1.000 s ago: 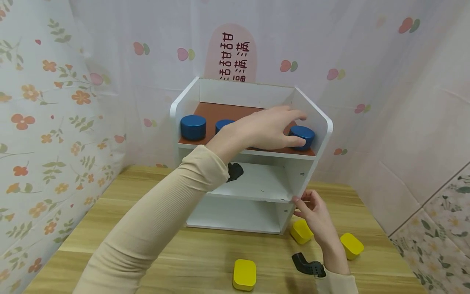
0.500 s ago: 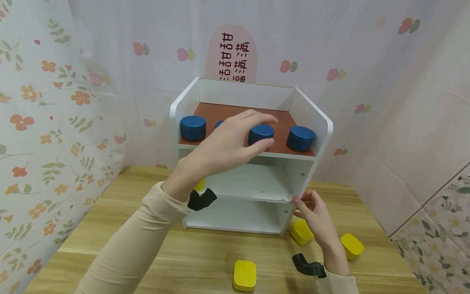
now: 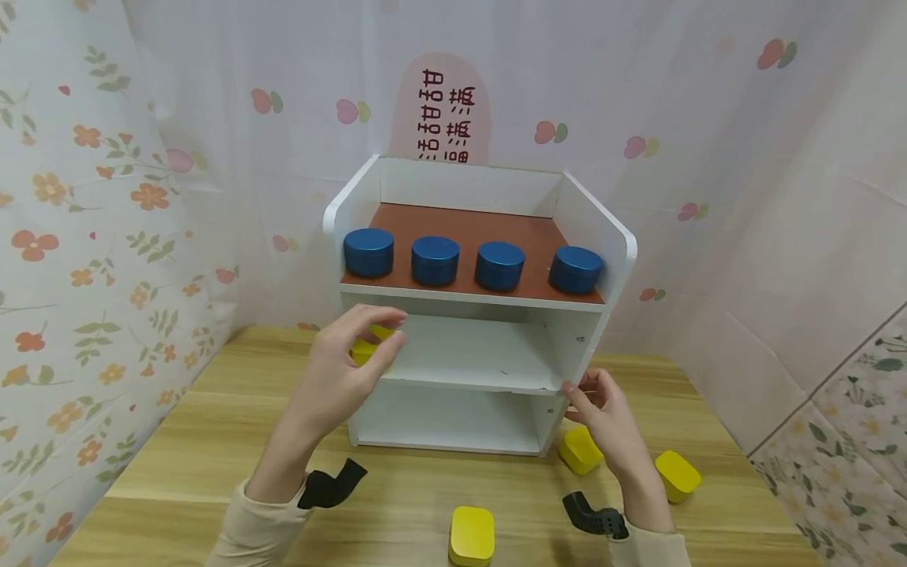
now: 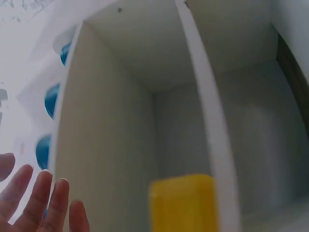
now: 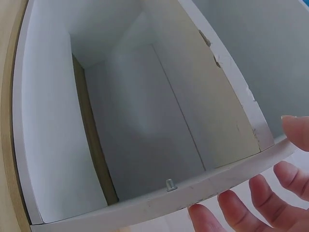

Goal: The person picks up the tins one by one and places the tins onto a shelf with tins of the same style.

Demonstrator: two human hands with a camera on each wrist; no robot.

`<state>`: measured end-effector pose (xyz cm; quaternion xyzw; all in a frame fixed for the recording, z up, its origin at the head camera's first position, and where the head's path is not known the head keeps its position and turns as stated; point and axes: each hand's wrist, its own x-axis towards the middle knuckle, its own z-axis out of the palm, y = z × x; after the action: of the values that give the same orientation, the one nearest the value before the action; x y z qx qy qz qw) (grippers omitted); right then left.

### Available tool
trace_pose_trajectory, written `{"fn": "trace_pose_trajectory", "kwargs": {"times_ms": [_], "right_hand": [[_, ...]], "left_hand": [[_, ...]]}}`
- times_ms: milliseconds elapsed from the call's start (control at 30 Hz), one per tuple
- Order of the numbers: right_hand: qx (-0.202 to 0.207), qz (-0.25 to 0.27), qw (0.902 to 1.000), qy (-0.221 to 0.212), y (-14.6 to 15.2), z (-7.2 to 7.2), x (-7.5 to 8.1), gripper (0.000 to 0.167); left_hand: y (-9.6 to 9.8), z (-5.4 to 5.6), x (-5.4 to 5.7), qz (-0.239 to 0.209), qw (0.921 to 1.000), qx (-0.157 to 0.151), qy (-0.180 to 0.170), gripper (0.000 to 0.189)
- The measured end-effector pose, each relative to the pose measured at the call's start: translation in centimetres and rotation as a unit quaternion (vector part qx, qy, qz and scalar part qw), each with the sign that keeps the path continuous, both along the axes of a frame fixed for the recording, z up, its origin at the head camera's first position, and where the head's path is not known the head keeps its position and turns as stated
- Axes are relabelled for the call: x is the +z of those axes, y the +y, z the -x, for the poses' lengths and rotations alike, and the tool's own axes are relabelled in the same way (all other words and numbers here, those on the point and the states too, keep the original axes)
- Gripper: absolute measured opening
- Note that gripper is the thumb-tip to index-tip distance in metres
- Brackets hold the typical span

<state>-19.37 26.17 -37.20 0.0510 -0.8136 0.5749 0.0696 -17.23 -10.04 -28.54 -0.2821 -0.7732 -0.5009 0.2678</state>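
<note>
A white shelf unit stands on the wooden table, with a row of blue round tins along its brown top. On the left of its middle shelf sits a yellow box, partly covered by my left hand in the head view. My left hand hovers in front of that box, fingers and thumb spread apart and holding nothing; the left wrist view shows the fingers away from it. My right hand grips the unit's right side panel, thumb at the front edge and fingers round the outer face.
One yellow box lies beside the unit's lower right corner. Another yellow box is right of my right wrist, and a third yellow box sits near the front middle. Flowered curtains stand behind and at the sides.
My left hand has come down and left from the blue tins on top to the middle shelf's left end. The tins are uncovered now. My right hand stays at the side panel.
</note>
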Motion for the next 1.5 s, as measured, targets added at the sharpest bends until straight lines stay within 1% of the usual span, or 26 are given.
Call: {"fn": "trace_pose_trajectory", "kwargs": {"times_ms": [133,267,367,533,733,900,1033,1200,1300,1500], "right_hand": [[0.001,-0.003,1.0000,0.002,0.0,0.0,0.0,0.042],[0.000,-0.004,1.0000,0.003,-0.1,0.0,0.0,0.042],[0.000,-0.004,1.0000,0.005,-0.2,0.1,0.1,0.041],[0.001,-0.007,1.0000,0.006,-0.3,0.3,0.2,0.041],[0.001,-0.007,0.9999,0.007,-0.2,0.2,0.1,0.041],[-0.007,-0.008,0.9998,0.018,0.1,0.1,0.0,0.039],[-0.008,-0.010,0.9996,0.024,0.1,0.1,0.0,0.038],[-0.003,-0.009,0.9997,0.020,-0.3,0.1,0.0,0.037],[-0.002,-0.012,0.9996,0.024,-0.4,0.1,0.0,0.036],[-0.008,-0.036,0.9988,0.034,-0.4,0.2,-0.2,0.038]], "left_hand": [[-1.1,-0.1,-2.1,-0.036,0.9984,0.030,-0.032,0.020],[-2.0,-0.1,-3.8,-0.067,0.9947,0.051,-0.060,0.019],[-2.7,0.0,-4.9,-0.092,0.9897,0.072,-0.082,0.021],[-3.8,0.4,-6.9,-0.125,0.9784,0.110,-0.121,0.019],[-4.5,1.3,-8.8,-0.139,0.9712,0.127,-0.146,0.020],[-4.6,1.9,-9.7,-0.141,0.9682,0.124,-0.165,0.027],[-4.7,2.1,-10.3,-0.128,0.9669,0.127,-0.181,0.029],[-5.0,2.3,-11.1,-0.111,0.9666,0.135,-0.188,0.029],[-5.3,2.5,-11.5,-0.097,0.9670,0.130,-0.197,0.030],[-5.6,2.9,-12.1,-0.060,0.9635,0.110,-0.236,0.032]]}}
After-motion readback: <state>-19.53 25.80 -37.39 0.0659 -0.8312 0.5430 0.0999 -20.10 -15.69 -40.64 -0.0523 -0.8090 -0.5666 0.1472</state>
